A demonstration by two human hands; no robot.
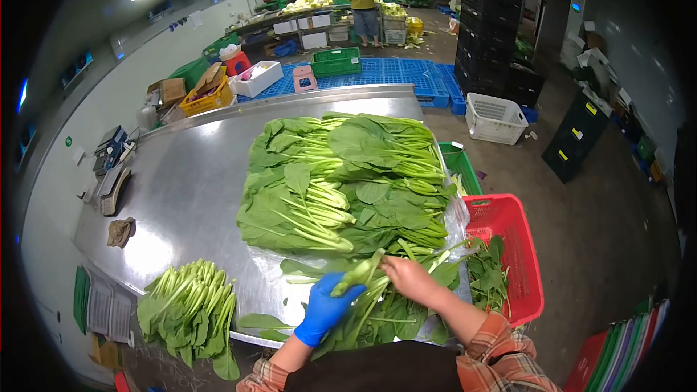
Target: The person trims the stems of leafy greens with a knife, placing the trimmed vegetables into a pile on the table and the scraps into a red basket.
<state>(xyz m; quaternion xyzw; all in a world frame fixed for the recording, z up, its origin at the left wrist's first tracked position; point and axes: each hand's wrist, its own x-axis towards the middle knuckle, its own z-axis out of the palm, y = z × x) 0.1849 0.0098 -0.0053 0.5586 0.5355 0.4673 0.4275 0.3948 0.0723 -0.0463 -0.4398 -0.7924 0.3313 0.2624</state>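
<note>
Clasps a green vegetable in the blue-gloved left hand, slanted from near left to far right, and pinches beside its far end with the right hand.

head view | worn at head height | facing forward, down | steel table close, room beyond

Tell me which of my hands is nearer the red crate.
Right. Your right hand is just to the left of the red crate; your blue-gloved left hand is farther left, on the far side of your right hand.
</note>
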